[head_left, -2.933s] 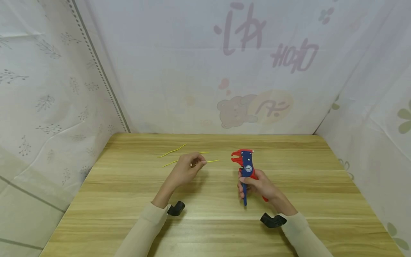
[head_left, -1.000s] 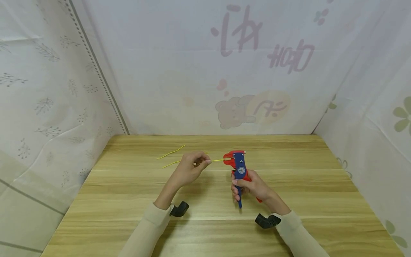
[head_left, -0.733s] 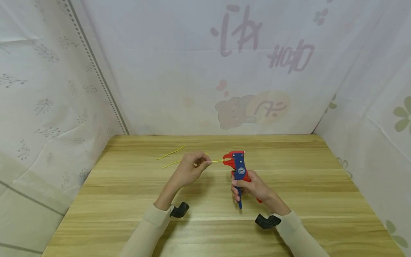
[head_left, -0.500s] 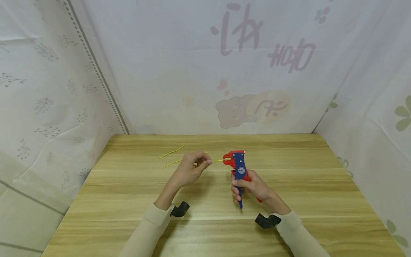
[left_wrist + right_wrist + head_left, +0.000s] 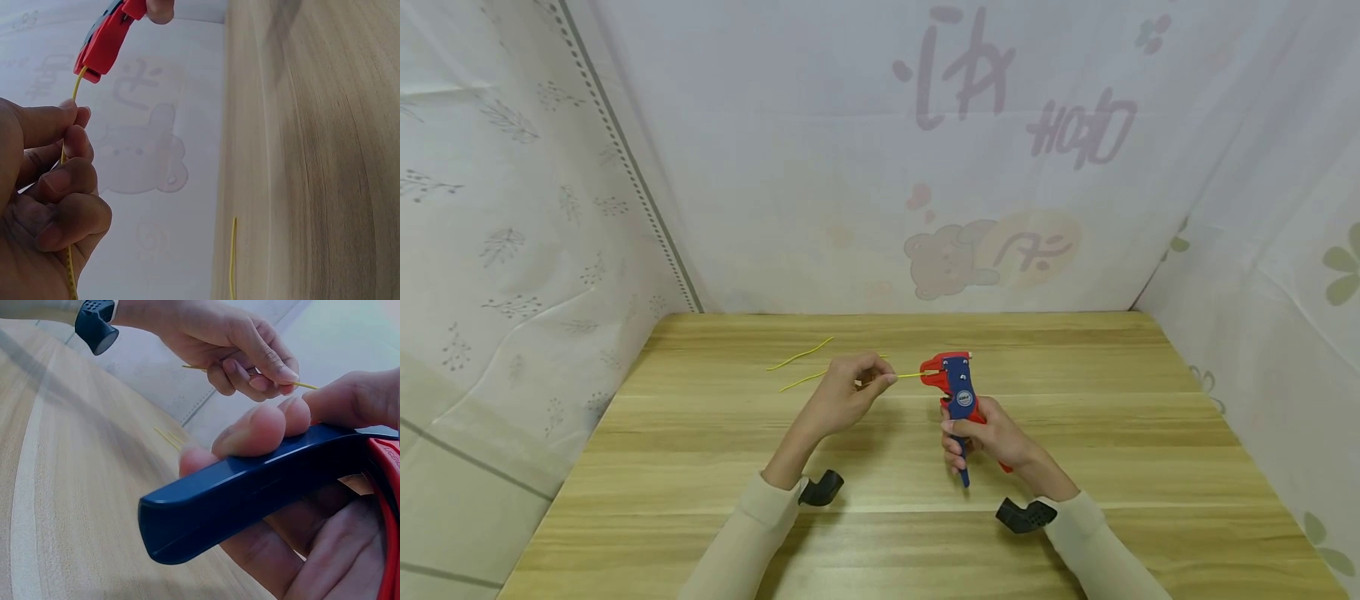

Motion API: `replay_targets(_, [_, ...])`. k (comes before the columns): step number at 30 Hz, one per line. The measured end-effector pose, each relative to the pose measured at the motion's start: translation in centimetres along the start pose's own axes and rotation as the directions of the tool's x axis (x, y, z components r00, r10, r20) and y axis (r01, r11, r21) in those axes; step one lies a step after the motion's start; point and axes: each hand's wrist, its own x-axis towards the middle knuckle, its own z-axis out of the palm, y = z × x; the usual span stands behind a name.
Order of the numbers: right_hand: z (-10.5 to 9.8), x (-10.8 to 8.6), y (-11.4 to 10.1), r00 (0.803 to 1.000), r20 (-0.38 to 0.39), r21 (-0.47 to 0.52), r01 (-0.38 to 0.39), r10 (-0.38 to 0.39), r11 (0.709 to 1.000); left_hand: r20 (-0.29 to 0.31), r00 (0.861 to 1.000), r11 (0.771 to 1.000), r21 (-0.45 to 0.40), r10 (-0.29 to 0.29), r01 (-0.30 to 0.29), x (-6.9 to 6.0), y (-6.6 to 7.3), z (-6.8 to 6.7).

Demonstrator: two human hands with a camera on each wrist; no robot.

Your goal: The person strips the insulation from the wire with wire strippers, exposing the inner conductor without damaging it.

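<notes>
Between thumb and fingertips, my left hand (image 5: 848,390) pinches a thin yellow wire (image 5: 910,375). In the left wrist view the rest of this wire (image 5: 71,272) runs down behind the curled fingers. Its far end meets the red nose of a blue-and-red wire stripper (image 5: 962,387); how deep it goes in is hidden. My right hand (image 5: 996,435) grips the stripper's handles above the table, nose towards the left hand. The right wrist view shows fingers curled over the blue handle (image 5: 250,481), with the red handle (image 5: 389,462) against the palm side and a gap between the handles.
More yellow wires lie on the wooden table (image 5: 880,542): one wire (image 5: 801,354) at the back left, another wire (image 5: 801,382) nearer, partly behind the left hand. A further wire tip (image 5: 882,357) shows beyond that hand. Printed cloth (image 5: 812,167) hangs around the table.
Since the earliest frame the stripper has moved left and the left hand slightly right, bringing the wire's end to the stripper's nose. Over the last second both hands stay almost still.
</notes>
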Motion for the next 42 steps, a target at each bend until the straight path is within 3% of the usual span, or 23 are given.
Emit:
replay_targets(19, [0.13, -0.09, 0.2, 0.999, -0.015, -0.004, -0.029, 0.029, 1.0, 0.003, 1.0, 1.0, -0.003, 0.006, -0.006, 0.05, -0.01, 0.18])
replay_targets(30, [0.52, 0.04, 0.62, 1.0, -0.011, 0.048, 0.005, -0.004, 0.999, 0.006, 1.0, 1.0, 0.007, -0.017, 0.017, 0.0, 0.14, 0.12])
replay_targets(42, [0.84, 0.12, 0.87, 0.998, -0.057, -0.001, 0.034, -0.034, 0.999, 0.002, 1.0, 1.0, 0.01, -0.009, 0.009, 0.02, -0.17, 0.24])
